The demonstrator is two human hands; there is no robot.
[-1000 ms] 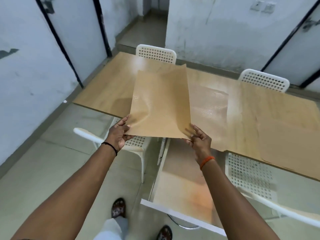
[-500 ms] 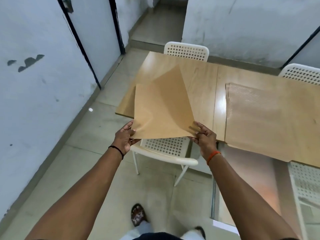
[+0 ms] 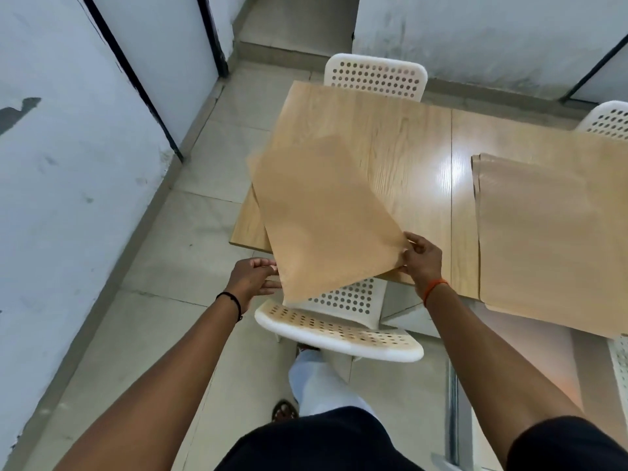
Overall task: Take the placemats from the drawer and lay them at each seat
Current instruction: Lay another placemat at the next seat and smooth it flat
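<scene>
A tan placemat (image 3: 319,219) is held tilted over the near left corner of the wooden table (image 3: 407,147). My right hand (image 3: 421,258) pinches its near right corner. At the mat's near left edge my left hand (image 3: 253,278) has its fingers against the mat; whether it grips is unclear. The mat's near corner hangs over a white perforated chair (image 3: 336,321) pushed under the table. Another tan placemat (image 3: 550,239) lies flat on the table to the right, its near edge overhanging.
White perforated chairs stand at the far side (image 3: 375,76) and far right (image 3: 608,120). A white wall with black strips (image 3: 68,164) runs close on the left, with tiled floor (image 3: 176,260) between it and the table. My legs and sandal show below.
I have stepped left along the table and closer. The held placemat has come down from nearly upright toward the table's left end, and the laid placemat has shifted to the right of view.
</scene>
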